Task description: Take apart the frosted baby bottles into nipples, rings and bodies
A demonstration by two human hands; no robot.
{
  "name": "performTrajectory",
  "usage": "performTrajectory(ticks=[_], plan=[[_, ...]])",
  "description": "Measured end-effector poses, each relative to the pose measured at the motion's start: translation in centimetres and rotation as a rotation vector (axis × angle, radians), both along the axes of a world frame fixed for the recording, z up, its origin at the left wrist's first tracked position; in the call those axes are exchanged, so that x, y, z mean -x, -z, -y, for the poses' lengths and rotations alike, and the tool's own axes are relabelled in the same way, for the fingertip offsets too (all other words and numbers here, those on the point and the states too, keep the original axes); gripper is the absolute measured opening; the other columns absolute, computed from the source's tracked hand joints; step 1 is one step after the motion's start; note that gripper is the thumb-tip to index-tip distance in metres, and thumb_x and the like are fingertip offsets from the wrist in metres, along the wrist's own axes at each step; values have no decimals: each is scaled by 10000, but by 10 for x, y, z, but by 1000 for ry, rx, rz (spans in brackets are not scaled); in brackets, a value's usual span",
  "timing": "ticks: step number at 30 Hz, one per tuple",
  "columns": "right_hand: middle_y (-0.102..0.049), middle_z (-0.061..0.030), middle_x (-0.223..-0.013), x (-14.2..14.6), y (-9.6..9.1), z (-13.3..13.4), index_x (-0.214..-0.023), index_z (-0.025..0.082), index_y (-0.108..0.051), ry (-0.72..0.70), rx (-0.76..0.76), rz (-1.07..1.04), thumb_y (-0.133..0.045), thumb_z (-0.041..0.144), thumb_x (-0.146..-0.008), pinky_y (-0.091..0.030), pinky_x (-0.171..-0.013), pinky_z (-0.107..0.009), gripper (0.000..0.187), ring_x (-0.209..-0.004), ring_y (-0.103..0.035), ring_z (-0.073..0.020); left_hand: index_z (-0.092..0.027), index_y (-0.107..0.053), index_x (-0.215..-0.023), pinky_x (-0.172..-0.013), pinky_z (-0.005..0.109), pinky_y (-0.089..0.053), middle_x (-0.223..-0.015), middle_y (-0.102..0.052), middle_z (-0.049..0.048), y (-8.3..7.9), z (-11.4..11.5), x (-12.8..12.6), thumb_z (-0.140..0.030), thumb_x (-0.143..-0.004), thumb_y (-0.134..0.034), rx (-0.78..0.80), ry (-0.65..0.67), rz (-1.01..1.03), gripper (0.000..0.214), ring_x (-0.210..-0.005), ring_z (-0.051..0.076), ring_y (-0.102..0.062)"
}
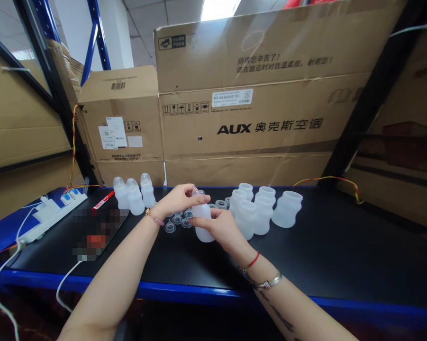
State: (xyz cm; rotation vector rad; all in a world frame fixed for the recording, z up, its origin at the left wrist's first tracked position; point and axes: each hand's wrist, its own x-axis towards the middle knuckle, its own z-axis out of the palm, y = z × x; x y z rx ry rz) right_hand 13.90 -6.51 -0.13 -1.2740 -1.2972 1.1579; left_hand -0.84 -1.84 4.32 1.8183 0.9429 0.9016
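Note:
A frosted white baby bottle (203,234) stands upright between my hands near the middle of the black shelf. My left hand (177,200) is closed around the clear cap at its top. Lower down, my right hand (223,227) grips the bottle's body from the right side. Clear silicone nipples (177,219) lie in a cluster just left of the bottle. Behind my right hand, a few collar rings (221,204) rest on the shelf. Several open bottle bodies without tops (248,218) stand to the right of it.
Three capped bottles (135,199) stand at the back left. Beside them lie a red marker (103,201), a phone (103,237) with a white cable, and a power strip (53,218). Large cardboard sheets (270,118) wall off the back. A blue rail (185,292) edges the shelf's front.

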Motion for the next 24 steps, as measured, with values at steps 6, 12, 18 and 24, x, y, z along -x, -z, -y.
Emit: performTrajectory(ticks=[6, 12, 18, 24], plan=[[-644, -21, -634, 0, -1, 2, -745, 129, -753, 44, -99, 92, -805, 351, -509, -380, -548, -274, 328, -598, -543, -164, -137, -669, -1082, -825, 295, -472, -1021, -680, 87, -11, 1, 19, -384, -689, -811, 109, 258, 60, 486, -908, 165, -629], [-658, -26, -660, 1, -2, 5, -753, 143, -749, 50, -140, 184, -776, 380, -547, -384, -546, -265, 315, -618, -551, -169, -161, -676, -1117, -898, 324, -467, -1017, -701, 76, -16, -2, 27, -293, -693, -810, 81, 262, 32, 464, -945, 173, -643], [-643, -30, -648, 0, -1, 3, -742, 141, -744, 114, -185, 217, -757, 401, -573, -385, -534, -262, 311, -624, -562, -180, -127, -654, -929, -815, 314, -483, -921, -688, 59, -11, 1, 11, -376, -671, -826, 0, 125, 111, 398, -847, 157, -637], [-654, -25, -642, 1, -1, 3, -757, 147, -747, 137, -216, 233, -746, 405, -590, -406, -556, -269, 307, -627, -575, -183, -158, -657, -994, -696, 263, -459, -881, -634, 32, -6, 3, 4, -470, -735, -761, -217, 6, 14, 419, -765, 130, -573]])
